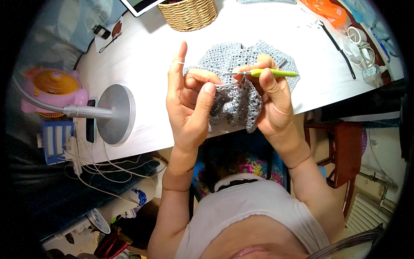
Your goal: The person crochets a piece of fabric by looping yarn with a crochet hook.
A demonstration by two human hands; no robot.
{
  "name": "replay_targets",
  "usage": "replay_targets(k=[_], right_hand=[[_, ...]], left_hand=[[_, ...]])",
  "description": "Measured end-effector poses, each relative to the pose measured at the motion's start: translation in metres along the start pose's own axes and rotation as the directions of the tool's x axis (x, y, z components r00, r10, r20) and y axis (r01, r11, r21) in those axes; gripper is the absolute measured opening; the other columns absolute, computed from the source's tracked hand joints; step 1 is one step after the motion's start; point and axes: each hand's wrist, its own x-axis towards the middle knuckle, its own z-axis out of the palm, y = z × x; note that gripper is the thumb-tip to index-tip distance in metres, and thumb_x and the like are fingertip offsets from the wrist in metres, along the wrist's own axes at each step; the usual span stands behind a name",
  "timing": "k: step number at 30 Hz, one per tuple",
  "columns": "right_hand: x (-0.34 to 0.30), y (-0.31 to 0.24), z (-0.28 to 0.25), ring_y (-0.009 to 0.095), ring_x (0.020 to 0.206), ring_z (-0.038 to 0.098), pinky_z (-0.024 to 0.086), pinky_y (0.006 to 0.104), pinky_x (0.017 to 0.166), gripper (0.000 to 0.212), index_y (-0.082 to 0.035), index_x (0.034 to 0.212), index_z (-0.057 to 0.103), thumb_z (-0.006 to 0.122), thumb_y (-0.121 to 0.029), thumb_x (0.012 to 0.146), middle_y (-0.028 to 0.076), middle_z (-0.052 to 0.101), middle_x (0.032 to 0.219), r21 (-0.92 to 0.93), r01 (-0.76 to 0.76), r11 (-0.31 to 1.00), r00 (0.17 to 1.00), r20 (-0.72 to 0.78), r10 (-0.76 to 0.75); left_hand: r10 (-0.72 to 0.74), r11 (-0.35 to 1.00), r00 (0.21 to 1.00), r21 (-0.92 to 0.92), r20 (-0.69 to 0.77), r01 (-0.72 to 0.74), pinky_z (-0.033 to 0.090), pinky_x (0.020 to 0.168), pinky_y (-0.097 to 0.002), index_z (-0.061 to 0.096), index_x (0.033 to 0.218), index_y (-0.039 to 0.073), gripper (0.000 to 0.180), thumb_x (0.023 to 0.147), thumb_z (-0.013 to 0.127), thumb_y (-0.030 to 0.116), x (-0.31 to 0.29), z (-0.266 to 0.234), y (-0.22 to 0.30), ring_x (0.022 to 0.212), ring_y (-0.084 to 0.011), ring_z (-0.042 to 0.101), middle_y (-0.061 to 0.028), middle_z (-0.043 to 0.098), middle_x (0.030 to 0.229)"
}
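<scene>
A grey openwork crochet piece (235,101) hangs between my hands, and its wider part spreads over the white table behind them. My left hand (189,95) pinches the edge of the piece between thumb and fingers. Its index finger points up with light yarn (180,63) looped round it, and the strand runs toward the work. In my right hand (274,93) is a crochet hook (276,73) with a lime-green handle, gripped between thumb and fingers. The hook's metal shaft points left, at the top edge of the piece. Loops sit on the shaft near the handle.
On the white table (151,77) stand a silver lamp base (116,114) at left and a wicker basket (189,15) at the back. A tablet (140,6) is beside the basket. A pink fan (56,88) stands far left; cables (366,54) and an orange bag (327,12) lie right.
</scene>
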Motion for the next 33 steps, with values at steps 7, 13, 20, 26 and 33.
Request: replay_targets(k=[7,13,20,26,33], right_hand=[[-0.004,-0.011,0.011,0.014,0.082,0.059,0.049,0.0239,0.074,0.019,-0.008,0.088,0.045,0.052,-0.025,0.085,0.013,0.060,0.087,-0.220,-0.021,0.975,0.999,0.028,0.028],[-0.006,-0.001,0.006,0.012,0.079,0.059,0.048,0.0205,0.069,0.018,-0.007,0.089,0.044,0.050,-0.023,0.086,0.014,0.059,0.086,-0.181,0.059,0.982,0.997,0.062,-0.049],[-0.002,-0.003,0.007,0.001,0.052,0.038,0.034,0.0122,0.049,0.019,-0.005,0.089,0.044,0.050,-0.023,0.087,0.012,0.062,0.079,-0.319,0.131,0.939,0.989,0.113,-0.100],[0.005,-0.007,0.002,0.001,0.051,0.036,0.033,0.0120,0.048,0.020,-0.005,0.091,0.042,0.048,-0.024,0.088,0.013,0.062,0.081,-0.450,0.202,0.870,0.964,0.250,-0.095],[0.008,0.004,0.005,0.013,0.067,0.058,0.047,0.0197,0.061,0.022,-0.002,0.089,0.040,0.053,-0.019,0.085,0.016,0.061,0.080,-0.536,0.476,0.697,0.870,0.404,-0.284]], left_hand=[[0.032,0.999,0.998,-0.013,0.054,-0.031,0.037,0.071,-0.0188,0.015,0.132,-0.006,0.059,0.082,0.045,0.003,0.008,0.003,0.010,0.073,-0.0073,0.047,-0.0039,0.049,0.076],[-0.008,0.995,0.992,-0.098,0.123,0.020,0.041,0.070,-0.0197,0.014,0.132,-0.005,0.068,0.077,0.053,0.004,0.003,0.002,0.015,0.074,-0.0082,0.051,-0.0054,0.053,0.078],[-0.076,0.997,0.996,-0.025,0.054,0.077,0.045,0.071,-0.0219,0.019,0.131,-0.005,0.077,0.069,0.064,-0.002,0.000,-0.003,0.015,0.074,-0.0108,0.057,-0.0072,0.059,0.077],[-0.141,0.968,0.988,-0.200,0.067,0.152,0.044,0.065,-0.0175,0.022,0.130,-0.005,0.072,0.070,0.062,-0.003,0.000,-0.013,0.018,0.070,-0.0087,0.055,-0.0059,0.058,0.074],[-0.098,0.986,0.995,-0.136,-0.013,0.096,0.042,0.062,-0.0157,0.023,0.129,-0.005,0.070,0.070,0.062,-0.003,-0.002,-0.020,0.014,0.067,-0.0068,0.053,-0.0039,0.057,0.072]])
